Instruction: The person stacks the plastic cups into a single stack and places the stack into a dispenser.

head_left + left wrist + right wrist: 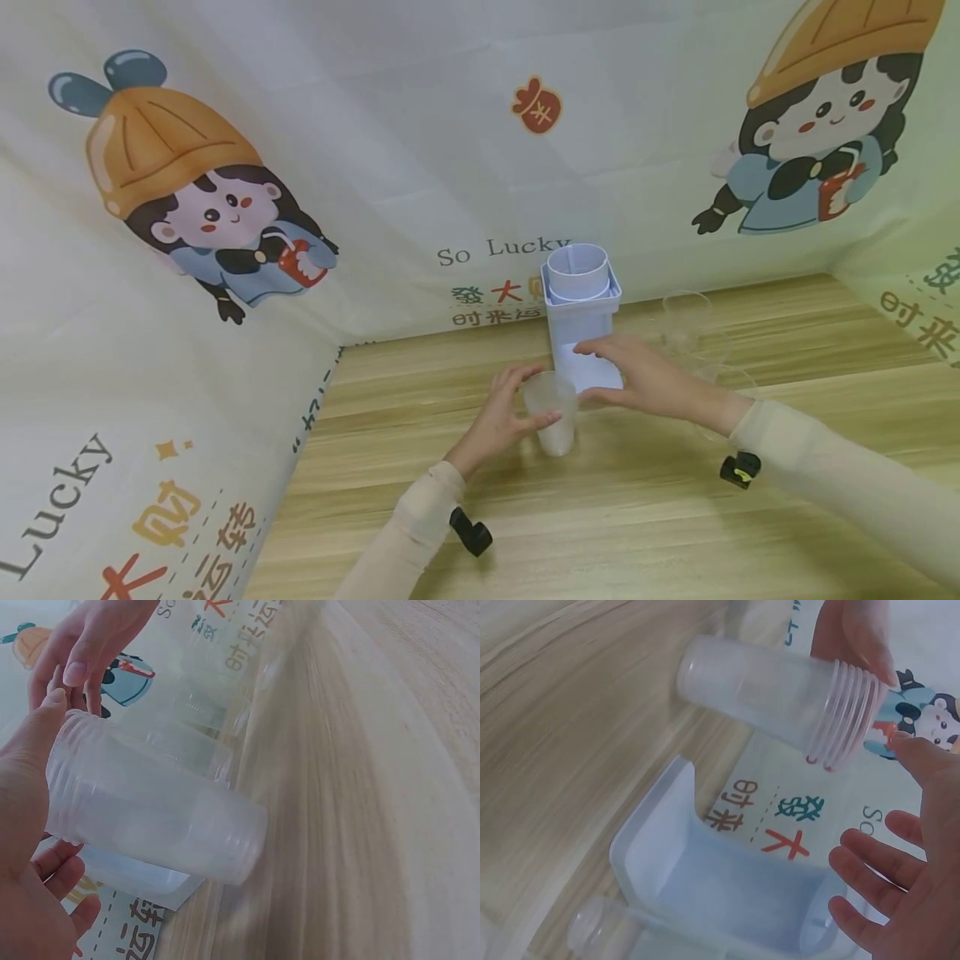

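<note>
A stack of nested, frosted plastic cups [551, 421] stands on the table, its several rims bunched together at the top. My left hand [495, 425] grips the stack near those rims, thumb on one side and fingers on the other. Just to the right, my right hand [648, 379] is held with thumb and fingers spread apart and nothing between them. In the right wrist view its fingers [877, 859] are loosely bent, apart from the cups. Behind the hands rises a pale, cup-dispenser-like stand [581, 321] with a round tube on top; the right hand partly hides its base.
Clear plastic cups [686, 321], hard to make out, stand to the right of the stand, behind the right forearm. The wood-grain table [600, 517] meets a printed cloth backdrop [405, 150] at the back and sides.
</note>
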Demonstrator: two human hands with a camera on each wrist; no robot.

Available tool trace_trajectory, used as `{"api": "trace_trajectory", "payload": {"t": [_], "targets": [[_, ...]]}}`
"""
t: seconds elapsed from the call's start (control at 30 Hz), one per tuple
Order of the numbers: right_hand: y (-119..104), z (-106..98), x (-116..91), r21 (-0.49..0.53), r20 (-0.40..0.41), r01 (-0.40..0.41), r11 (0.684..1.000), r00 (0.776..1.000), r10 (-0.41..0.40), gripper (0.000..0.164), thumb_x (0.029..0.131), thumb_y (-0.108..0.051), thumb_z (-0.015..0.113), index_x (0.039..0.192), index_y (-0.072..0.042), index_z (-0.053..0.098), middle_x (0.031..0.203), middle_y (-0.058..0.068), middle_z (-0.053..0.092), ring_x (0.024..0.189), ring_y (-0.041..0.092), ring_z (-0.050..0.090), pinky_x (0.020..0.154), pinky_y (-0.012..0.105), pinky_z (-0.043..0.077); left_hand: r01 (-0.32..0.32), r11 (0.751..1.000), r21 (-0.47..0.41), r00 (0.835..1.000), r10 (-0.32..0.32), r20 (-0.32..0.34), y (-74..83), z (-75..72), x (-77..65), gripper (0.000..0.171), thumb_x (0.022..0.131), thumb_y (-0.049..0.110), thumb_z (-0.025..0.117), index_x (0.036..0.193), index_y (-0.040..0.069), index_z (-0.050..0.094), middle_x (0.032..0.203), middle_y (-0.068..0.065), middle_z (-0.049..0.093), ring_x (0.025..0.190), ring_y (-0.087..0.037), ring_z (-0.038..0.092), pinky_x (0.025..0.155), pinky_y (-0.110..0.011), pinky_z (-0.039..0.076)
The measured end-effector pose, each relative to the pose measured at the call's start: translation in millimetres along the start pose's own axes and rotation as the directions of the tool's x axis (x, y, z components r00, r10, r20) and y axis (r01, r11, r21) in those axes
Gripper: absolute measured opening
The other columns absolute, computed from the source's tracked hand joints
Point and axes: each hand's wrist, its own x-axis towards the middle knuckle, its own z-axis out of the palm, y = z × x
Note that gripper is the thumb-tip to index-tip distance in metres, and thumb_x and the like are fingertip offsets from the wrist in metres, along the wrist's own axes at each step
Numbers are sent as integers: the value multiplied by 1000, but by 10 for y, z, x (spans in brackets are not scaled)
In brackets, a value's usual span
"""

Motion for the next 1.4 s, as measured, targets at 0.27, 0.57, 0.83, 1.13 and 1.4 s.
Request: {"api": "trace_trajectory", "payload": {"t": [0.27, 0.57, 0.83, 1.13, 1.4], "targets": [[136, -205, -101, -62, -33, -7, 998, 999, 5, 57, 82, -29, 79, 129, -4, 59, 125, 16, 67, 114, 34, 64, 97, 53, 52, -7, 1000, -3, 1000, 7, -11, 8, 1, 3, 62, 81, 25, 81, 136, 10, 55, 141, -14, 50, 135, -32, 38, 112, -58, 33], [263, -436, -243, -83, -57, -73, 994, 996, 69, 56, 85, -28, 78, 131, -4, 58, 125, 17, 67, 108, 34, 65, 91, 53, 53, 14, 1000, 8, 1000, -14, -7, 9, 17, 4, 63, 81, 28, 81, 135, 10, 55, 143, -12, 48, 137, -33, 37, 112, -60, 34], [357, -575, -403, -98, -74, -134, 986, 989, 127, 56, 86, -26, 77, 132, -2, 57, 124, 19, 66, 108, 35, 63, 93, 55, 51, 7, 1000, 21, 1000, -6, -6, -8, 16, 3, 63, 81, 29, 82, 135, 9, 55, 142, -13, 48, 136, -34, 37, 111, -61, 34], [535, -621, -578, -101, -120, -197, 975, 975, 185, 61, 84, -29, 79, 132, 1, 57, 125, 21, 66, 106, 38, 65, 91, 56, 51, 20, 999, 50, 1000, -21, 4, 2, -2, -2, 62, 81, 31, 81, 134, 14, 56, 143, -11, 47, 136, -32, 37, 110, -59, 37], [609, -656, -729, -120, -73, -286, 951, 958, 279, 69, 86, -41, 75, 136, 1, 53, 129, 25, 62, 110, 42, 62, 91, 61, 48, 19, 999, 50, 1000, -20, 6, 6, -3, 0, 62, 81, 32, 82, 134, 14, 56, 143, -10, 47, 136, -32, 37, 110, -59, 37]]}}
